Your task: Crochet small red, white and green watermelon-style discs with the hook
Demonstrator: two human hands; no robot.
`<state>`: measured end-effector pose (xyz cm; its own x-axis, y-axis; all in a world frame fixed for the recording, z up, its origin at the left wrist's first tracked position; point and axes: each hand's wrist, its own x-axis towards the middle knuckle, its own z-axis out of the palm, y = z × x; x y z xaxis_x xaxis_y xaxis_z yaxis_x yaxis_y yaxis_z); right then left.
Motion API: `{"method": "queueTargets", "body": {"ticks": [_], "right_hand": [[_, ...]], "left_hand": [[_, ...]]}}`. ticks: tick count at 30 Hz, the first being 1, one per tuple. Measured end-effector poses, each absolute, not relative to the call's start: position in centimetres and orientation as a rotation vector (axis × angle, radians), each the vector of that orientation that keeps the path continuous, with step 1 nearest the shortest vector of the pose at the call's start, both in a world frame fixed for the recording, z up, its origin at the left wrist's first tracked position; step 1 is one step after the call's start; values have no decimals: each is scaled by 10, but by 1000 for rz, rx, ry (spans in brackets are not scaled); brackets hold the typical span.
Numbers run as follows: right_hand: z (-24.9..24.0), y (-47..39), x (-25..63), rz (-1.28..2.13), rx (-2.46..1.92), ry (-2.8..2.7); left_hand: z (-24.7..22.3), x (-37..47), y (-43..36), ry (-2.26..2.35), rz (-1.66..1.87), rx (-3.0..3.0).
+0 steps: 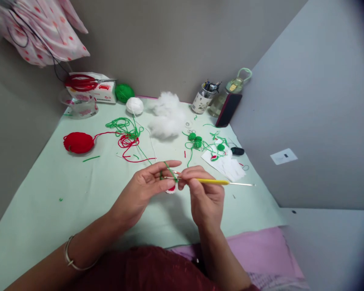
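My left hand (pixel 145 184) pinches a small red and white crochet piece (pixel 170 189) between thumb and fingers, with green yarn (pixel 170 169) running over its raised forefinger. My right hand (pixel 204 194) is closed round a yellow-handled crochet hook (pixel 214 182). One thin metal end of the hook points left and meets the green yarn just above the piece; its other end sticks out to the right. Both hands nearly touch above the pale green table (pixel 103 194). The fingers hide part of the piece.
A red yarn ball (pixel 79 142) and tangled green yarn (pixel 124 127) lie left. White (pixel 134 106) and green balls (pixel 124 93), stuffing (pixel 166 115), a pen cup (pixel 202 99), a phone (pixel 228 110) and a bottle (pixel 221 101) stand behind. Small green pieces (pixel 195 139) and white paper (pixel 227 163) lie right.
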<state>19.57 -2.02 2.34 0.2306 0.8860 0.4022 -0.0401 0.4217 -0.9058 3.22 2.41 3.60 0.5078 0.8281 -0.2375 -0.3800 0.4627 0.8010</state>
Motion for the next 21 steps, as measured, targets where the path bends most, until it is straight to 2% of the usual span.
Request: {"method": "queueTargets", "body": {"ticks": [21], "right_hand": [[18,-18,195,920,-907,-1046]], "left_hand": [[37,31,19,754,893,869]]}}
